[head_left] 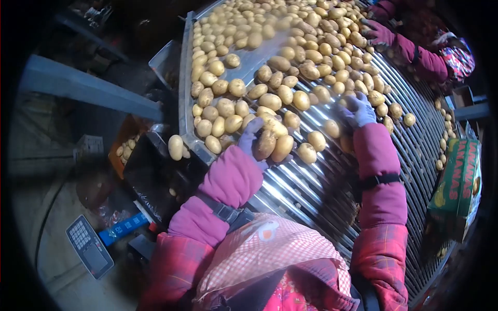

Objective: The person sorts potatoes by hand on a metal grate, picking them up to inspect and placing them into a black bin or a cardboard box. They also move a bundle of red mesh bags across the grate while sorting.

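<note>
Many potatoes (pixel 270 101) lie over a sloping metal roller bed (pixel 290 192). My left hand (pixel 251 139), in a lavender glove, curls round a brownish potato (pixel 265 145) at the left side of the bed. A paler potato (pixel 282 149) lies right against that one. My right hand (pixel 359 110), gloved alike, is over the rollers at the edge of the pile. Its fingers are bent but apart, close to a slightly blurred potato (pixel 332 128). Whether its fingertips touch a potato is hard to see.
Across the bed, another person's gloved hand (pixel 378 33) reaches to the pile. A metal side wall (pixel 187 78) bounds the bed at left, with a lone potato (pixel 176 147) beside it. A green carton (pixel 456 176) stands right. A scale's keypad display (pixel 89 246) is lower left.
</note>
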A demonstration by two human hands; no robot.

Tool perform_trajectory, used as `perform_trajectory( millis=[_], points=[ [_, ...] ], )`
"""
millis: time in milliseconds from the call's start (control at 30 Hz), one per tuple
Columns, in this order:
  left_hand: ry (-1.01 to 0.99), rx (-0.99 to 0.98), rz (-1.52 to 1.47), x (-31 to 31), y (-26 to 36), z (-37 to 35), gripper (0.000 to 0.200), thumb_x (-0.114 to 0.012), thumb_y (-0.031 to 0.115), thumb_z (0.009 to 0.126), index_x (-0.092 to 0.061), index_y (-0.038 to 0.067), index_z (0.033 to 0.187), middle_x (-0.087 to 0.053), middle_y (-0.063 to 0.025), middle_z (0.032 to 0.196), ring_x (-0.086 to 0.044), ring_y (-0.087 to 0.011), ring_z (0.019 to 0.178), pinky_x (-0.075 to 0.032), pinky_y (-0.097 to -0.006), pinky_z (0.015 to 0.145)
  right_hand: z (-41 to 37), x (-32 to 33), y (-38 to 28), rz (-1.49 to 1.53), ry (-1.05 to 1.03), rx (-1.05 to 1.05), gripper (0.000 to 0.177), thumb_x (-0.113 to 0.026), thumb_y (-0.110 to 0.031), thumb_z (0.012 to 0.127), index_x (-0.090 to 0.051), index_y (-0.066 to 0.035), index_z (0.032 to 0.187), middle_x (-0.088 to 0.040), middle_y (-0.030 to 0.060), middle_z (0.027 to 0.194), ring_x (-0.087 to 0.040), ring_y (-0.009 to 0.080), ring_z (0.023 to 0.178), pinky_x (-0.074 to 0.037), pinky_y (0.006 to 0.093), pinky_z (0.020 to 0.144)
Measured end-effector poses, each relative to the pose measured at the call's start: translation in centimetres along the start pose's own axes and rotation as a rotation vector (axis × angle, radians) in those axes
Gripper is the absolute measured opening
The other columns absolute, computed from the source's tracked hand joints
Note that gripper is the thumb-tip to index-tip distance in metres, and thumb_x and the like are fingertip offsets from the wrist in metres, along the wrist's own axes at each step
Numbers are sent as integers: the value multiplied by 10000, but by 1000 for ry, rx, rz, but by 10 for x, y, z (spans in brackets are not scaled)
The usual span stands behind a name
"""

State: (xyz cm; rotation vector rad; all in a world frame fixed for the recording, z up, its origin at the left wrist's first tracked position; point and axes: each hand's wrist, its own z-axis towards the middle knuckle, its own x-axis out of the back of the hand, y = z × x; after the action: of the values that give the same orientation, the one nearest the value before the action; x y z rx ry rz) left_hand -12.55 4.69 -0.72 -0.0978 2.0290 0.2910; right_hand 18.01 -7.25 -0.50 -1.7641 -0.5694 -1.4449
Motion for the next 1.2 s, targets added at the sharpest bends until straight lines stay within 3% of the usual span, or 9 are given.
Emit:
perform_trajectory(
  millis=[67, 233, 467, 667, 733, 933, 1033, 1133, 1200],
  points=[
    [130, -61, 20, -31, 2, -16, 565, -519, 510, 859, -486, 101, 1247, -562, -123, 1174, -572, -313, 1040, -506, -504, 840, -5, -1, -13, 504, 101, 41, 408, -727, -335, 773, -653, -102, 1100, -481, 165, 1296, -520, 314, 1152, -432, 356, 979],
    [-7, -128, 54, 8, -1, 9, 513, -385, 478, 931, -506, 92, 1246, -563, -158, 1219, -561, -326, 1089, -480, -515, 882, -60, 13, -108, 1430, -370, 47, 360, -666, -228, 857, -592, -80, 1176, -574, 6, 1085, -527, 112, 956, -438, 231, 831],
    [-23, -23, -36, -10, 1, -20, 508, -497, 447, 898, -499, 98, 1268, -568, -132, 1203, -557, -294, 1110, -475, -498, 935, -86, -27, -144, 1562, -357, 145, 460, -662, -255, 847, -542, -57, 1245, -484, 101, 1301, -440, 223, 1232, -335, 367, 1051],
    [24, -73, -27, -1, 0, -65, 429, -578, 317, 902, -509, 73, 1249, -603, -93, 1167, -621, -211, 1013, -517, -348, 897, -117, -8, -166, 883, -174, 579, 579, -711, -247, 763, -527, -64, 1280, -355, 191, 1418, -335, 312, 1335, -256, 411, 1097],
    [-20, -33, -55, 15, 4, -82, 432, -572, 319, 906, -508, 70, 1253, -608, -91, 1155, -623, -211, 1008, -524, -354, 878, -121, -15, -172, 1212, -395, 397, 596, -715, -283, 759, -526, -44, 1271, -384, 175, 1403, -342, 292, 1330, -255, 406, 1097],
    [-408, -233, 103, 42, 43, -150, 418, -508, 321, 930, -483, 74, 1267, -596, -105, 1156, -636, -270, 931, -545, -417, 774, -122, -41, -179, 1429, -556, 231, 645, -710, -394, 754, -522, -27, 1251, -509, 81, 1247, -466, 198, 1171, -348, 336, 999],
    [86, -825, 855, 48, 55, -202, 500, -536, 396, 921, -458, 72, 1293, -578, -107, 1230, -614, -295, 1026, -536, -477, 783, -130, -31, -205, 1456, -686, 149, 700, -744, -411, 733, -502, -18, 1259, -529, 87, 1213, -536, 194, 1077, -423, 307, 912],
    [3, -509, -130, 88, 79, -244, 645, -519, 559, 871, -413, 158, 1365, -513, -164, 1311, -541, -390, 1141, -514, -531, 803, -131, -37, -216, 1431, -780, 157, 725, -752, -424, 729, -489, -20, 1271, -551, 95, 1177, -567, 184, 992, -467, 290, 828],
    [159, -582, -151, 112, 92, -252, 642, -488, 614, 854, -423, 225, 1360, -467, -174, 1356, -524, -431, 1144, -499, -575, 798, -128, -49, -218, 1396, -829, 142, 725, -742, -428, 736, -485, -22, 1279, -551, 96, 1174, -566, 177, 991, -472, 299, 839]
  ],
)
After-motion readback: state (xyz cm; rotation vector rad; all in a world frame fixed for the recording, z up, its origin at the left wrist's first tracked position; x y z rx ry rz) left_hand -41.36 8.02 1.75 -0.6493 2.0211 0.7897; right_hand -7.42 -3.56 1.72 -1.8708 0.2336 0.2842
